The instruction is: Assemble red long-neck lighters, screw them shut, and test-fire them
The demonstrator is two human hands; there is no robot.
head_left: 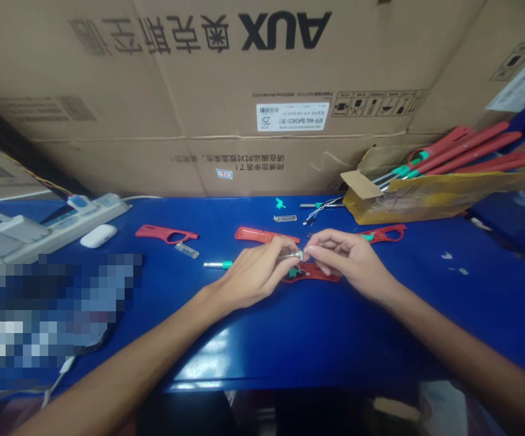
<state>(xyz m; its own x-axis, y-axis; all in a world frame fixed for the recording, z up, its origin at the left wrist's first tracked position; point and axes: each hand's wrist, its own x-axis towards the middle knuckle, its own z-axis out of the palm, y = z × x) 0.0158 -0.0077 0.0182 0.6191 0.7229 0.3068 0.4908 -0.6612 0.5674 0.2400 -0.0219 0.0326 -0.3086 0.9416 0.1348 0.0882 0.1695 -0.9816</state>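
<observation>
From my end I can read a big upside-down AUX plus 奥克斯空调 on the cardboard box (153,109), faded toward the last character. Its white label (290,117) says KFR-46G/BpR3AES1(B1), also flipped, with a 25 by the barcode. Lower down: 师傅您辛苦了! Beside the label there's a row of handling icons (379,104). The little sticker's (224,174) number is too blurry for me.

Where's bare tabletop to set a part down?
Free: the blue table between the forearms, nearer than the nearest red shell; also right of the right forearm, nearer than the pale scraps. Crowded: around the left hand and right hand, and beside the power strip.
</observation>
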